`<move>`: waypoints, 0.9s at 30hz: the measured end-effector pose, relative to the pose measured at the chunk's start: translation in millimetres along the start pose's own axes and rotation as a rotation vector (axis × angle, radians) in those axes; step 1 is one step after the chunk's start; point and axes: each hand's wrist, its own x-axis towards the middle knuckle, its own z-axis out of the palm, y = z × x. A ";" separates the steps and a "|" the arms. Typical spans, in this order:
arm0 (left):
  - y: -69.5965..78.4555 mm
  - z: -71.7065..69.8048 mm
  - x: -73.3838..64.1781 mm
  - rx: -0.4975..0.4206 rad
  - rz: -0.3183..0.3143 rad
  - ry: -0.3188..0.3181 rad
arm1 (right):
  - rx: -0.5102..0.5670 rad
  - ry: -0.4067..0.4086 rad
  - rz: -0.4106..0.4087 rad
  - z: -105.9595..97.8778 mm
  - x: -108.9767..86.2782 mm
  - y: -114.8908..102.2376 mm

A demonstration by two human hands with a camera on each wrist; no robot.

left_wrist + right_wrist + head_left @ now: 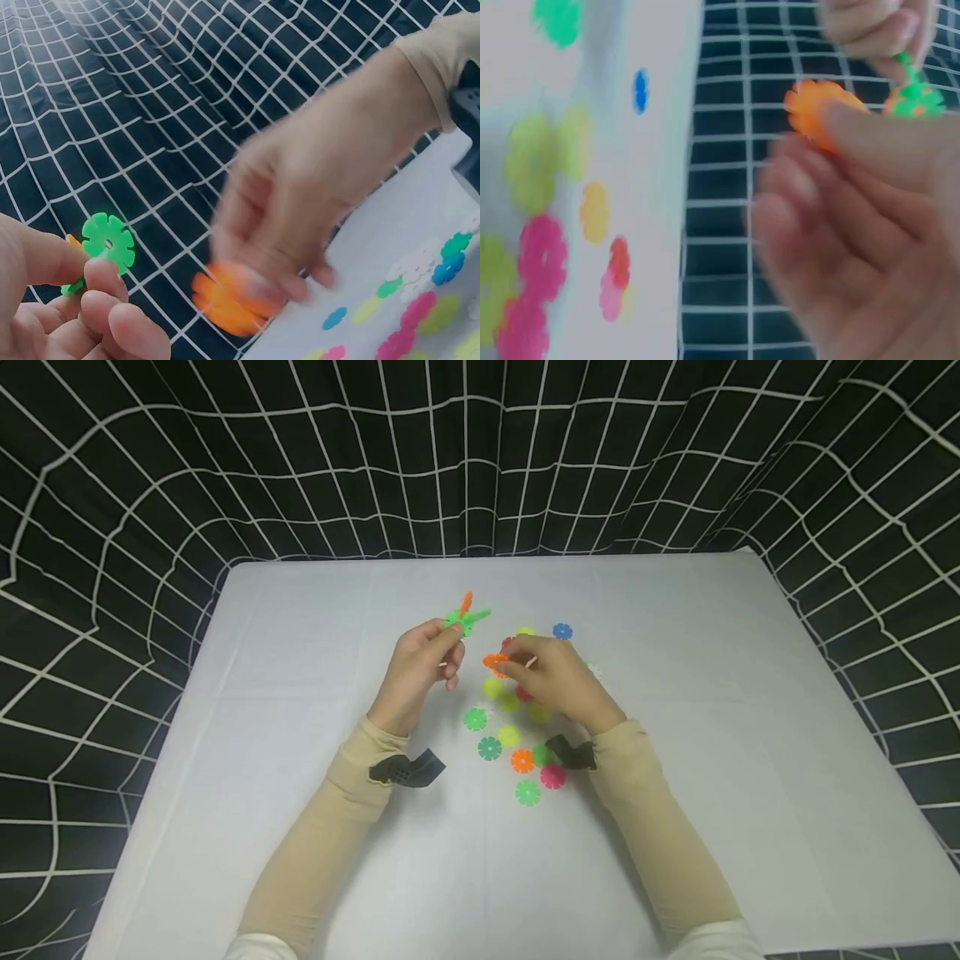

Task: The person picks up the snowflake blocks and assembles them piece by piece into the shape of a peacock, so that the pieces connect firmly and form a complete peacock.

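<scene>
Nearest in the left wrist view, the left hand (pixel 56 315) is seen with the joined piece (pixel 109 238) pinched at its fingertips and held up off the surface. To the right of those fingers, and apart from them, an orange disc (pixel 808 105) is pinched between thumb and finger of the right hand (pixel 555 672), whose remaining fingers are loosely bent. The step in hand is judged to be the adding of one more disc; for this, the two rims would need to be turned crosswise and a notch pressed into a notch. The joined piece is made up of green and orange discs set at angles, petal-edged, with a small slot seen in the middle of one green face. Below the right fingers and toward the wrists, loose discs (pixel 509 736) are scattered over the white tabletop (pixel 750 710); beyond those fingers, a blue disc (pixel 562 632) is seen.
</scene>
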 end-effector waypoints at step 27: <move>-4.7 13.3 -4.8 0.284 -0.039 -0.108 | -0.028 0.380 -0.346 3.2 -9.2 -21.1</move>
